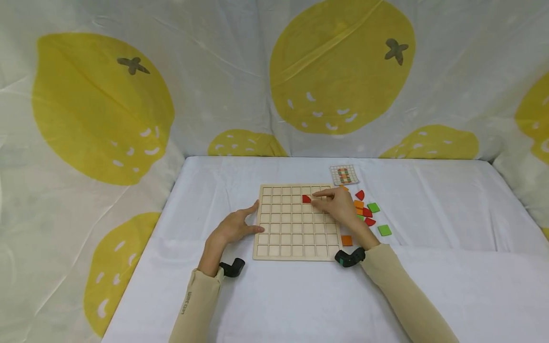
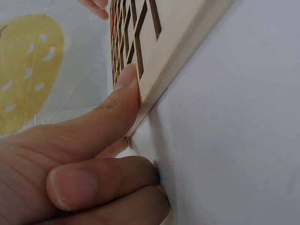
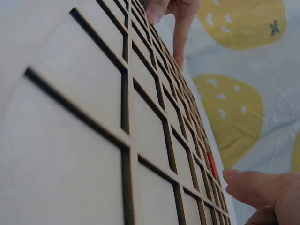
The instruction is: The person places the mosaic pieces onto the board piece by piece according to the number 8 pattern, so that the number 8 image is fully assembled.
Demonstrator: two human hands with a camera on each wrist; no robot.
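The right hand point(image 1: 340, 206), thumb and forefinger apart, is just beside the red quarter-circle tile point(image 1: 306, 199) in a cell of the wooden grid board point(image 1: 285, 238); a stray brush could skew it. The left hand point(image 1: 233, 226), likewise spread, braces the board's left edge; uneven pressure could slide it.

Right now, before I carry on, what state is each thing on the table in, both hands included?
Grid board: lying flat, one visible cell filled.
Red piece: in that cell.
Left hand: touching the board's left edge.
Right hand: fingertips close beside the red piece.
Pattern card: pattern side up.
Orange square: flat, off the board.
Loose pieces: scattered right of the board, some partly hidden.
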